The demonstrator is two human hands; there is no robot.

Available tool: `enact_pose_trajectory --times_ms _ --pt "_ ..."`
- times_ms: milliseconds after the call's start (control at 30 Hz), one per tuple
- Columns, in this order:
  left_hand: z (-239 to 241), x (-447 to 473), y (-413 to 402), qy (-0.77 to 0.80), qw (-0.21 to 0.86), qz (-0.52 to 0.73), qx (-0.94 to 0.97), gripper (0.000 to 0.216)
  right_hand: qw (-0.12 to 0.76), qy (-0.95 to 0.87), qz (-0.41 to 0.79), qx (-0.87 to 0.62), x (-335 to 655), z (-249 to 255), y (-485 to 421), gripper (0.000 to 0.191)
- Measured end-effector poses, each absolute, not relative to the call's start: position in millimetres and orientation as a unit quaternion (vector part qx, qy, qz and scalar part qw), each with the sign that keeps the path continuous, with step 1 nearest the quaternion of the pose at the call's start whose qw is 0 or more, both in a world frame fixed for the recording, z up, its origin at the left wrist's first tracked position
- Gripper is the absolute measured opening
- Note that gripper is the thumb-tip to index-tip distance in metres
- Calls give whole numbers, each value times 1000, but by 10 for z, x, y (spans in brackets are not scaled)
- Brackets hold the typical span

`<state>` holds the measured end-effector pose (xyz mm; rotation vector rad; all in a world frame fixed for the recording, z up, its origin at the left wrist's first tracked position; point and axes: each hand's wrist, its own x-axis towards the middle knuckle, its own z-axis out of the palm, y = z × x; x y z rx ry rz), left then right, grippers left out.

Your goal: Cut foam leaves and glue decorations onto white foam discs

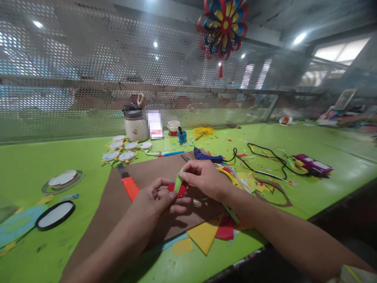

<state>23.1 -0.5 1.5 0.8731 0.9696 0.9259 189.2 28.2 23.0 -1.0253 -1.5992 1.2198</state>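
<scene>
My left hand [157, 200] grips a small red piece [182, 191], which looks like felt or foam, between thumb and fingers. A light green strip [178, 183] lies across the red piece, its lower end under my left thumb. My right hand [206, 179] pinches the upper end of that strip between thumb and fingertips. Both hands are over a brown sheet [108, 220]. To the left of my left hand lies a knife with an orange handle [130, 188]. Beyond my right hand rests a blue glue gun [207, 156].
Round white discs [126, 157] stand at the back left near a grey jug [135, 125]. A black-rimmed oval [55, 215] lies left. The glue gun's black cord runs right towards a purple box [313, 164]. Colored scraps and a yellow piece [205, 236] lie nearby.
</scene>
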Motion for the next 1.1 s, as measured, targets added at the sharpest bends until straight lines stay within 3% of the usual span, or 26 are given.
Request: enact_pose_trajectory --times_ms 400,767,1100 --pt "173 246 -83 467 643 444 414 38 414 -568 594 -391 1849 158 256 14" --pt "176 206 -85 458 650 437 420 28 430 -577 569 -398 1806 77 219 12" --pt "99 215 -31 426 669 425 437 21 427 -573 581 -389 1862 175 234 22"
